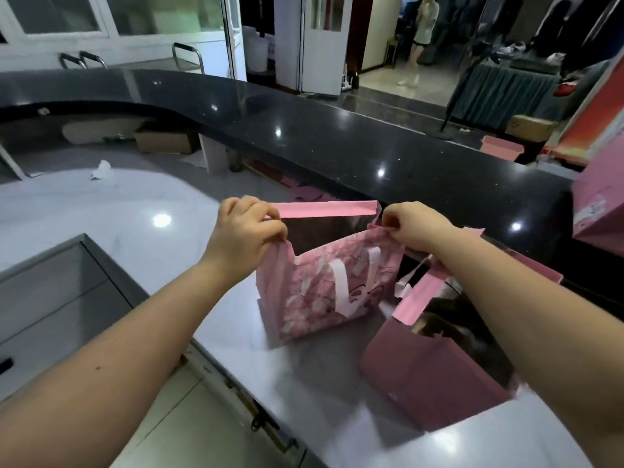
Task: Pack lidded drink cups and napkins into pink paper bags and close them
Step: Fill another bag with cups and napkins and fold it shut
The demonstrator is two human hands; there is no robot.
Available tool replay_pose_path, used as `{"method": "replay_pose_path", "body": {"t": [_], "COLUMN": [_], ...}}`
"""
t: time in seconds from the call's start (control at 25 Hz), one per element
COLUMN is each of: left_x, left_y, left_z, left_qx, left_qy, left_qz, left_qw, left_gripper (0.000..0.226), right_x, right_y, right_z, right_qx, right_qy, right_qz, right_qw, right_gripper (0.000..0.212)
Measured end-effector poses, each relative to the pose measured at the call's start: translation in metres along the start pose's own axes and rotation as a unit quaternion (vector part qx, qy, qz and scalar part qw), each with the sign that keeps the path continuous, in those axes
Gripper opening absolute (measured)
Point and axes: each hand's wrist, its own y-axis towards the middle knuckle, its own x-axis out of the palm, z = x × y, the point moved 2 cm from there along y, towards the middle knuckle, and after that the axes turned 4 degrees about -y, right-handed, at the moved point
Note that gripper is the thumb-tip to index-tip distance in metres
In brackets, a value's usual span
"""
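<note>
1. Nearest, at the lower right, a plain dusky-pink paper bag (432, 376) stands open on the pale grey worktop (101, 211). Something dark lies inside it, too blurred to name. The right forearm passes just above its mouth, so lift that elbow rather than drag it across the rim.
2. Just beyond stands the patterned pink paper bag with a white ribbon handle (324, 292), upright and open-mouthed. Whether a cup and napkin are already inside cannot be seen from here.
3. The left hand (246, 231) pinches the near top edge at its left corner, and the right hand (412, 228) pinches the same edge at the right corner, fingers curled on the paper.
4. This looks like the closing step. Hold both pinches level and draw the near edge evenly toward the far one, so the bag does not tip or twist.
5. The far rim carries a flat plain-pink fold strip (327, 209). Meet it squarely, then crease along the whole width.
6. Behind runs a glossy black stone counter (304, 130), and another pink paper bag (601, 197) sits at the far right, well apart.
</note>
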Motion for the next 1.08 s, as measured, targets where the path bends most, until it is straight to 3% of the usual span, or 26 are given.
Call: {"method": "replay_pose_path", "body": {"t": [0.08, 0.16, 0.28, 0.36, 0.56, 0.72, 0.88, 1.08], "left_x": [0.0, 0.003, 0.007, 0.012, 0.017, 0.006, -0.038, -0.119], "left_y": [-0.009, -0.025, -0.056, -0.069, -0.065, -0.052, -0.06, -0.104], "left_z": [-0.007, -0.004, 0.013, 0.029, 0.042, 0.024, -0.015, -0.065], "left_qx": [-0.051, -0.153, -0.34, -0.397, -0.432, -0.458, -0.492, -0.484], "left_qy": [-0.003, -0.111, -0.315, -0.332, -0.281, -0.266, -0.248, -0.163], "left_qz": [0.009, 0.003, 0.092, 0.129, 0.131, 0.147, 0.171, 0.227], "left_qw": [0.999, 0.982, 0.881, 0.846, 0.847, 0.835, 0.817, 0.829], "left_gripper": [0.011, 0.018, 0.017, 0.018, 0.006, 0.01, 0.014, 0.02], "right_x": [0.003, 0.005, 0.001, -0.002, 0.004, -0.007, -0.04, -0.049], "right_y": [0.0, -0.001, -0.001, -0.001, -0.004, 0.002, 0.025, 0.031], "right_z": [-0.009, -0.014, -0.014, -0.012, -0.015, -0.041, -0.105, -0.213], "right_qx": [-0.036, -0.062, -0.073, -0.065, -0.074, -0.101, -0.175, -0.236], "right_qy": [-0.008, -0.013, -0.012, -0.011, -0.004, -0.032, -0.082, -0.002], "right_qz": [-0.027, -0.035, -0.011, 0.002, -0.006, 0.009, 0.004, 0.05], "right_qw": [0.999, 0.997, 0.997, 0.998, 0.997, 0.994, 0.981, 0.971], "right_gripper": [0.012, 0.014, 0.02, 0.023, 0.024, 0.02, 0.015, 0.011]}}
